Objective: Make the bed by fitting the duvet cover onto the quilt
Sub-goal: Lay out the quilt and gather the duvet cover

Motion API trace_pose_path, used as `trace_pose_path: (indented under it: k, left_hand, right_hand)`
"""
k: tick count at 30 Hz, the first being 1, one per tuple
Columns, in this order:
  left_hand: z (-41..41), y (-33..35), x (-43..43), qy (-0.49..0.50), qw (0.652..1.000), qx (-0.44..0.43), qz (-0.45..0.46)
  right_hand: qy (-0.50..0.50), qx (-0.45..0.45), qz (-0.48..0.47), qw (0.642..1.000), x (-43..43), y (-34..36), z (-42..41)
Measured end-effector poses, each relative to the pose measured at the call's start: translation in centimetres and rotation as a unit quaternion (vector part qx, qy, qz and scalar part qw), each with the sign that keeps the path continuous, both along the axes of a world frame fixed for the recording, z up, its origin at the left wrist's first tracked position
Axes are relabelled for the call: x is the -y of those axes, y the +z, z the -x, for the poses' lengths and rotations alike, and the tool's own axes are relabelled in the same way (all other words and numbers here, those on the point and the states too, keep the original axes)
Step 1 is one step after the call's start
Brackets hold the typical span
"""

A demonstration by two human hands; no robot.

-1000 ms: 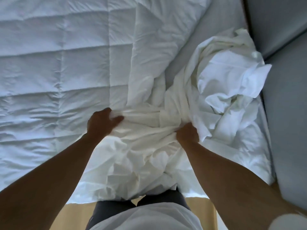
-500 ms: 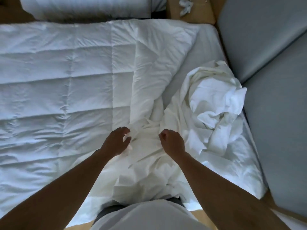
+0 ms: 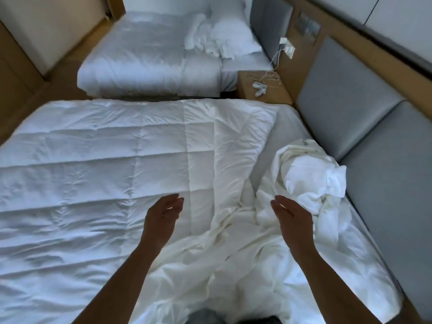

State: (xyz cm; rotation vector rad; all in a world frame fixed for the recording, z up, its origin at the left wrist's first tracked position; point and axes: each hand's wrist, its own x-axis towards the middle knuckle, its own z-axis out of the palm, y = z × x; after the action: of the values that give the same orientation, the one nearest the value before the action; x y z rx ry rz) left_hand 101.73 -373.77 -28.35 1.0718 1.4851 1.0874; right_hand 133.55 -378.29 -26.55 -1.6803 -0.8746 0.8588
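Note:
A white stitched quilt (image 3: 98,174) lies spread across the near bed, its right edge folded over. The cream duvet cover (image 3: 236,260) lies crumpled along the bed's near right side, with a bunched heap of it (image 3: 311,181) by the headboard. My left hand (image 3: 163,218) hovers above the quilt's near right part, fingers relaxed and holding nothing. My right hand (image 3: 292,218) hovers over the crumpled cover, palm turned inward, fingers straight and empty. Both hands are apart from the fabric.
A grey padded headboard (image 3: 364,141) runs along the right. A wooden bedside table (image 3: 264,90) with cables and small white items stands between the beds. A second bed (image 3: 149,59) with a pillow (image 3: 233,38) lies beyond. Grey mattress sheet (image 3: 285,129) shows at the bed's head.
Both hands have let go of the duvet cover and lifted off it, moving apart with fingers opened. The camera has tilted up, bringing the second bed and bedside table into view.

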Motion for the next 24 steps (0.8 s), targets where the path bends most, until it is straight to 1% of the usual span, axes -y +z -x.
trace_pose_path:
  k: [2,4,9,16,20,24]
  left_hand:
    - [2.1,0.8,1.6,0.027,0.999,0.034,-0.004]
    - [3.7,1.8,3.6,0.045,0.998,0.039,-0.012]
    - [6.3,4.9,9.4,0.1,0.993,0.042,-0.036]
    - [9.7,8.1,20.4,0.22,0.974,0.017,-0.042]
    - [12.6,8.9,26.6,0.293,0.955,0.0,-0.043]
    - [16.5,9.6,32.2,0.337,0.94,-0.018,-0.053]
  right_hand:
    - [-0.016,-0.052,-0.028,0.998,1.5,0.8,1.1]
    - [-0.01,-0.089,-0.04,0.995,2.7,1.4,2.4]
    - [0.029,-0.118,-0.051,0.991,4.8,2.6,5.5]
    - [0.144,-0.136,-0.019,0.98,5.6,3.8,8.7]
    - [0.212,-0.163,-0.014,0.963,6.7,4.3,13.8]
    - [0.283,-0.152,-0.013,0.947,9.6,5.2,20.2]
